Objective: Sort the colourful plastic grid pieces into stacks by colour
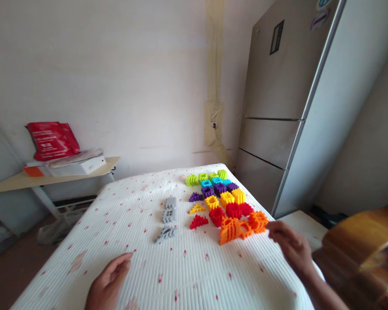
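Observation:
My right hand (292,247) is at the right edge of the table, fingers curled in a pinch at the side of an orange building block (258,221). To the left of that block sit an orange triangular block (229,230) and another orange piece (245,229). My left hand (111,280) hovers over or rests on the near left of the cloth, fingers stretched forward, holding nothing. Beyond it stand grey blocks (169,215) in a short column. Rows of red (233,210), yellow (226,199), purple (220,188), blue (206,183) and green blocks (192,180) run toward the back.
A white dotted quilted cloth (142,275) covers the table. A tall fridge (274,86) stands at the back right, with a brown glossy object (368,254) nearer on the right. On a side table (6,183) at left lie boxes (79,165) and a red bag (51,140).

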`<state>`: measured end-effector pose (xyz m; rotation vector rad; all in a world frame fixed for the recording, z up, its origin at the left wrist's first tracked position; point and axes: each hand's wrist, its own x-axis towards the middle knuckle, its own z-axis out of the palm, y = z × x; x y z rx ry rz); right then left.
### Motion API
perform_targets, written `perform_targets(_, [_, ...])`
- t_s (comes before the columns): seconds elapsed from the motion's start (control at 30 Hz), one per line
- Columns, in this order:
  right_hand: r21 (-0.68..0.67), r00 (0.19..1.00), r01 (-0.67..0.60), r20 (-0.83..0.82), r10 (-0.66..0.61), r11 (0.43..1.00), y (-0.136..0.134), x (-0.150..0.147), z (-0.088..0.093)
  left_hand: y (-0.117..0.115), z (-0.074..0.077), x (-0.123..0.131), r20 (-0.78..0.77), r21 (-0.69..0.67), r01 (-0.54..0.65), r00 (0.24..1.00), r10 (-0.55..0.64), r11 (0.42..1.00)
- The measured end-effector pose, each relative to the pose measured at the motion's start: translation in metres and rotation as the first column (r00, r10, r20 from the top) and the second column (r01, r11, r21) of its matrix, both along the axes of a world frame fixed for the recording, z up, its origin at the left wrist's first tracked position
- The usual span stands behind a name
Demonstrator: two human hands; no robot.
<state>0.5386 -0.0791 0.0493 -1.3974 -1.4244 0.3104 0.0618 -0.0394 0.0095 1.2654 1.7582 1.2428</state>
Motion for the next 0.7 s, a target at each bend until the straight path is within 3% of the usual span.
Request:
perform_targets(0.07, [-0.013,0.965,0.178,-0.193,-0.177,0.984,0.029,0.033,0.002,0.017,0.005,0.001,0.035,0.012,0.006,0.999,-0.007,1.0])
perform_targets(0.17, [-0.056,0.907,0.236,-0.345,-0.241,0.97,0.084,0.069,-0.009,0.053,0.011,0.009,0.078,0.066,0.016,0.997,-0.021,0.998])
perform_targets(0.23, [-0.106,0.889,0.253,-0.366,-0.274,0.962,0.12,0.078,-0.019,0.081,0.011,0.019,0.091,0.107,0.061,0.993,-0.071,0.992])
perform_targets(0.37, [-0.193,0.911,0.198,-0.325,-0.253,0.961,0.175,0.065,-0.029,0.134,0.006,0.046,0.043,0.156,0.15,0.986,-0.158,0.976])
perform_targets(0.5, [-0.222,0.94,0.093,-0.301,-0.159,0.971,0.213,0.038,-0.029,0.175,-0.005,0.072,-0.136,0.154,0.249,0.964,-0.23,0.956])
perform_targets(0.7, [-0.212,0.988,-0.082,-0.146,0.052,0.974,0.245,-0.002,-0.027,0.204,-0.015,0.1,-0.352,0.13,0.375,0.883,-0.311,0.918])
